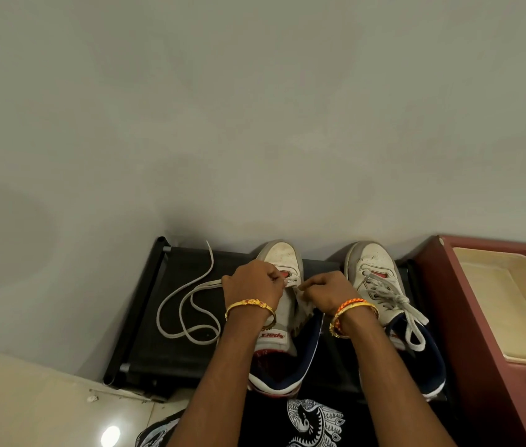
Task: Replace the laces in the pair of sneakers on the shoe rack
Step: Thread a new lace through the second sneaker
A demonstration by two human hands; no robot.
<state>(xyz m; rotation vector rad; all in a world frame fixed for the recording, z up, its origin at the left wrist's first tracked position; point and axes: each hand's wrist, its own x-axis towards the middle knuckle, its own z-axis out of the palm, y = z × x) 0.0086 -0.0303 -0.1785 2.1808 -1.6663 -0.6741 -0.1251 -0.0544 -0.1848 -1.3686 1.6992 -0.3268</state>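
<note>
Left of the left sneaker (279, 285) on the shoe rack (155, 317), we have a white lace (187, 304) trailing in loose loops across the black shelf, its near end running under our left hand (253, 285), whose fingers curl and pinch it at the lower eyelets. Our right hand (327, 291) pinches at the same sneaker's other eyelet row, so we judge this shoe barely started. To its right, the right sneaker (381, 285) is fully laced and knotted, whether with old or new lace we cannot tell.

Black shoe rack (145, 304) against the wall, two white sneakers side by side on top — left sneaker (282, 253), right sneaker (372, 258) — loose lace (187, 312) coiled at left.
</note>
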